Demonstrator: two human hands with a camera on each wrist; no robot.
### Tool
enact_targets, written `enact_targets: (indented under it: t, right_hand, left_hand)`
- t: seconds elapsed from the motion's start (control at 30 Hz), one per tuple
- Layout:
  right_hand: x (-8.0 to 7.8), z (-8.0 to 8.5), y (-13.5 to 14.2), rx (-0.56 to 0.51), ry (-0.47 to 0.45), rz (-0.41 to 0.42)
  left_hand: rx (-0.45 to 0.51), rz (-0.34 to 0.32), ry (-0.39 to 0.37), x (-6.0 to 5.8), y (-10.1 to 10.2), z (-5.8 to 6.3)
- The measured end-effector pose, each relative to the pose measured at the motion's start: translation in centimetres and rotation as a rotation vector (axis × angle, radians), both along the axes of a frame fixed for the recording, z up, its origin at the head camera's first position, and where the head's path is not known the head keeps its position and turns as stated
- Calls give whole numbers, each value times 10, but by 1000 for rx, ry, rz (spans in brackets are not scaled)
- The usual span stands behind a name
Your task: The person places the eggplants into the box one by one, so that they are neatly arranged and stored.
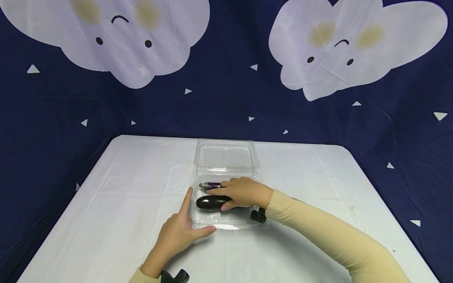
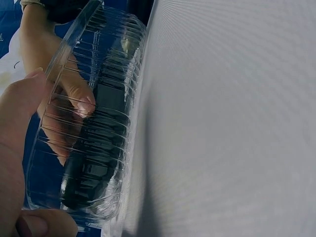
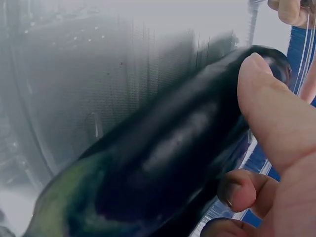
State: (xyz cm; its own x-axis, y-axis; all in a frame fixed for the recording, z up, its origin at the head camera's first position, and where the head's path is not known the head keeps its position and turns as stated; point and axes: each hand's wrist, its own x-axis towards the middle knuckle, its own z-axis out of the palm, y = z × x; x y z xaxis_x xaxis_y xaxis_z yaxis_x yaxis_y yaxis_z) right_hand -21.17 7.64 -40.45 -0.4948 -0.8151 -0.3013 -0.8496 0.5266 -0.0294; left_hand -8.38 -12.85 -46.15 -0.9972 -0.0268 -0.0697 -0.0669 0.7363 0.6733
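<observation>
Pinching the near eggplant (image 1: 212, 203) in the clear container (image 1: 226, 218), the right hand (image 1: 245, 192) shows centrally in the head view, with a far eggplant (image 1: 209, 185) beyond; the left hand (image 1: 178, 232) spreads thumb and fingers around the container's left near corner. Left wrist: its thumb meets the rim. Right wrist: the thumb lies on the near eggplant.

Beyond a white table (image 1: 124, 196), a navy backdrop (image 1: 231, 43) with upside-down pale clouds (image 1: 122, 45) and small white triangles (image 1: 33, 69)
</observation>
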Motion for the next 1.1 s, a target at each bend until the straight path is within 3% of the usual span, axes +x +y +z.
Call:
enact_targets:
  t: [0.53,0.9,1.1]
  right_hand:
    - [-2,22,26,-102,-53,-31]
    - [-4,35,68,-201,-47,-115]
    - [-2,34,91,-273,-37,-127]
  left_hand:
    - [-5,-3,3,0,2,0]
    - [-6,-2,8,-1,2,0]
    - [-14,2,0,-1,2,-1]
